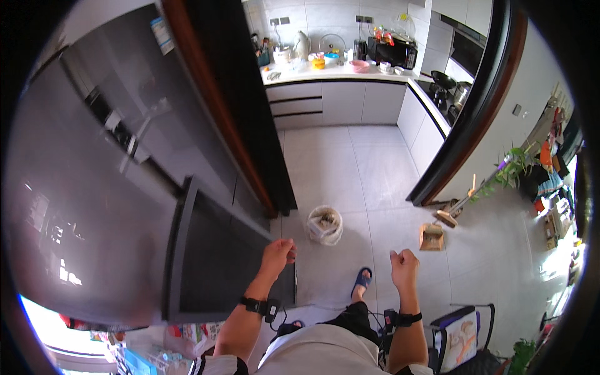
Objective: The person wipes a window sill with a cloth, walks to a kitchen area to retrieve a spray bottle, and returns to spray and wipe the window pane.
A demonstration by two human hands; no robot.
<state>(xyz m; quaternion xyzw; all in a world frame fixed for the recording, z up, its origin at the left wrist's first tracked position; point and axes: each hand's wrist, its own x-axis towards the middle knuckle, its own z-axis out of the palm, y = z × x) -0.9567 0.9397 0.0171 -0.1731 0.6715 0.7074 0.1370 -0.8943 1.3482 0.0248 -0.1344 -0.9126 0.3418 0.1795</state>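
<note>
My left hand [280, 251] is held out in front of me with its fingers curled, and nothing shows in it. To its right my right hand [404, 262] is raised over the floor, closed like a fist, also with nothing visible in it. Nearest to my left hand is a round waste bin [324, 225] with a clear plastic liner and some rubbish inside; the hand is not touching it. A brown dustpan [431, 237] lies on the tiles beyond my right hand, beside a broom head [446, 219].
A large grey refrigerator [93, 201] fills the left side. The kitchen doorway has a dark frame [473, 112]. Beyond it stands a counter [300, 79] with bowls and a kettle. A green plant [515, 164] is at the right, a chair [461, 335] at the lower right.
</note>
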